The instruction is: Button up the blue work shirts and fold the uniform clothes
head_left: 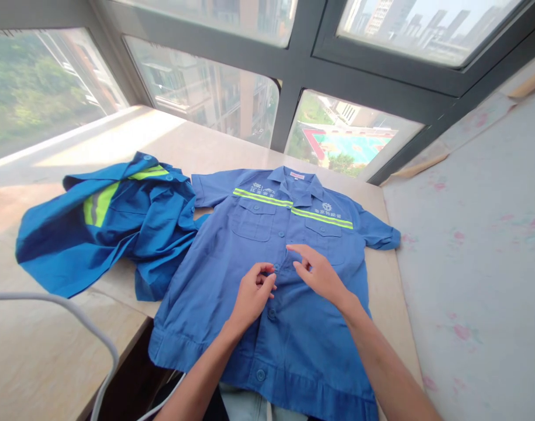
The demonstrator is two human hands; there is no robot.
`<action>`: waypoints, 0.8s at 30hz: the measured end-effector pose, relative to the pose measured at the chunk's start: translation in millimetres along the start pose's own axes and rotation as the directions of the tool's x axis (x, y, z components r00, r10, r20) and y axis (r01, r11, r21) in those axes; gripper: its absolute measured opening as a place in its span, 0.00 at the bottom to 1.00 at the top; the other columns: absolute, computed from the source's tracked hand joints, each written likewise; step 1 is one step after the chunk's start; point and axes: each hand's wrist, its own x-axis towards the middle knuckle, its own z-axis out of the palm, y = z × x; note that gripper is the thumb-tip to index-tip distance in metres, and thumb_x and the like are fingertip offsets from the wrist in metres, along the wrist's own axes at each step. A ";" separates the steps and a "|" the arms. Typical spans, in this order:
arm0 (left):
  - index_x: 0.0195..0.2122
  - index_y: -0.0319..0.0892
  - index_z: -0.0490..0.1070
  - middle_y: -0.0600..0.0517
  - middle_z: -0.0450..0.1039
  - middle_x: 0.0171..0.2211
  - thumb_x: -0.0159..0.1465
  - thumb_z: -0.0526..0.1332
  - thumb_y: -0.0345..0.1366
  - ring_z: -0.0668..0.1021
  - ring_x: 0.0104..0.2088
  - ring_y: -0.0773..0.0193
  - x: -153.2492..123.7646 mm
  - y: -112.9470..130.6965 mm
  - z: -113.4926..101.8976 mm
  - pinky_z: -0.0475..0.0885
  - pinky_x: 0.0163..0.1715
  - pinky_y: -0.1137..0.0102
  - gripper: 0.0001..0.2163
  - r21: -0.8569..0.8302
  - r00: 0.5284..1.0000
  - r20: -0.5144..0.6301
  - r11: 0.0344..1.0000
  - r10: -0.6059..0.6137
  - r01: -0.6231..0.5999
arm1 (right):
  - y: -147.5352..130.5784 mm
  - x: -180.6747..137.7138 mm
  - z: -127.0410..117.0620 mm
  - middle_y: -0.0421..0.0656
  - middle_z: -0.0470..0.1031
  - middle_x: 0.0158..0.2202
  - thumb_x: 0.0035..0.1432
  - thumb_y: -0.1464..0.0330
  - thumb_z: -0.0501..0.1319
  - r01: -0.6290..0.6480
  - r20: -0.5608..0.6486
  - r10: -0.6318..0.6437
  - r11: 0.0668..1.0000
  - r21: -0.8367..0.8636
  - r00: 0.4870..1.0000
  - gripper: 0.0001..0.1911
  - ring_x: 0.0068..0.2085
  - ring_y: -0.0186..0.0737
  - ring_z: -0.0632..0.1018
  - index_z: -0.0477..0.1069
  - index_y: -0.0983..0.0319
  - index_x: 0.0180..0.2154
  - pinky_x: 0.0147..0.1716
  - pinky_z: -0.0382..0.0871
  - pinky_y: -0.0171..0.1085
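A blue short-sleeved work shirt (223, 280) lies spread with its front up and its collar toward the window. Yellow-green reflective stripes cross its chest above two flap pockets. My left hand (255, 290) is at the front placket, fingers loosely bent and slightly apart beside a button (276, 268). Just to the right, my right hand (318, 273) hovers over or touches the placket, its index finger and thumb apart. Neither hand visibly grips the cloth. Lower on the placket are another button (271, 314) and the hem button (261, 375).
A second blue garment (157, 234) with reflective strips lies crumpled at the left, against the shirt's sleeve. Both rest on a pale windowsill top (197, 137). A white cable (104, 345) loops at the lower left. Window frames stand behind, and a flowered wall (469, 263) borders the right.
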 end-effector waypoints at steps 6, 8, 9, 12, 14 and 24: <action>0.50 0.41 0.72 0.45 0.75 0.43 0.63 0.57 0.32 0.79 0.36 0.61 19.0 9.4 2.5 0.77 0.35 0.66 0.15 0.452 0.983 -0.018 0.878 0.183 -0.155 | 9.5 22.9 2.5 0.45 0.68 0.62 0.55 0.79 0.51 0.326 0.363 -0.211 0.899 -0.293 0.907 0.33 0.60 0.42 0.71 0.64 0.58 0.62 0.58 0.67 0.42; 0.49 0.43 0.74 0.46 0.75 0.43 0.64 0.57 0.32 0.78 0.42 0.58 22.3 16.1 2.1 0.75 0.43 0.64 0.13 0.644 0.982 0.039 0.747 0.182 -0.164 | 11.9 26.5 3.4 0.46 0.73 0.55 0.56 0.80 0.52 0.345 0.403 -0.186 0.862 -0.371 0.896 0.30 0.54 0.42 0.75 0.67 0.58 0.59 0.52 0.71 0.40; 0.50 0.44 0.75 0.46 0.75 0.44 0.65 0.57 0.33 0.78 0.43 0.57 23.5 19.7 1.4 0.74 0.44 0.64 0.13 0.715 0.988 0.057 0.685 0.144 -0.142 | 12.9 27.5 3.3 0.45 0.75 0.51 0.57 0.80 0.54 0.347 0.406 -0.173 0.844 -0.408 0.898 0.28 0.50 0.41 0.77 0.68 0.58 0.57 0.48 0.72 0.38; 0.51 0.48 0.75 0.47 0.74 0.44 0.67 0.57 0.36 0.79 0.41 0.57 26.6 29.0 -2.6 0.73 0.41 0.66 0.14 0.819 0.994 0.110 0.564 0.028 -0.107 | 14.9 27.2 1.5 0.43 0.75 0.41 0.59 0.78 0.56 0.364 0.395 -0.173 0.796 -0.483 0.902 0.19 0.42 0.38 0.77 0.73 0.58 0.49 0.40 0.69 0.34; 0.50 0.50 0.76 0.49 0.75 0.45 0.67 0.57 0.35 0.79 0.41 0.58 29.0 31.8 -6.5 0.71 0.41 0.68 0.13 0.817 0.986 0.165 0.560 -0.001 -0.136 | 15.9 25.2 0.5 0.43 0.74 0.38 0.61 0.77 0.57 0.388 0.384 -0.203 0.771 -0.504 0.901 0.12 0.38 0.38 0.75 0.75 0.59 0.42 0.37 0.67 0.34; 0.35 0.45 0.77 0.50 0.79 0.35 0.65 0.59 0.36 0.79 0.37 0.58 38.8 33.7 -1.1 0.66 0.34 0.69 0.07 0.796 0.994 0.106 0.596 0.028 -0.102 | 23.8 24.8 8.7 0.42 0.72 0.32 0.61 0.75 0.58 0.534 0.260 -0.471 0.677 -0.506 0.843 0.07 0.34 0.39 0.70 0.70 0.60 0.32 0.33 0.59 0.37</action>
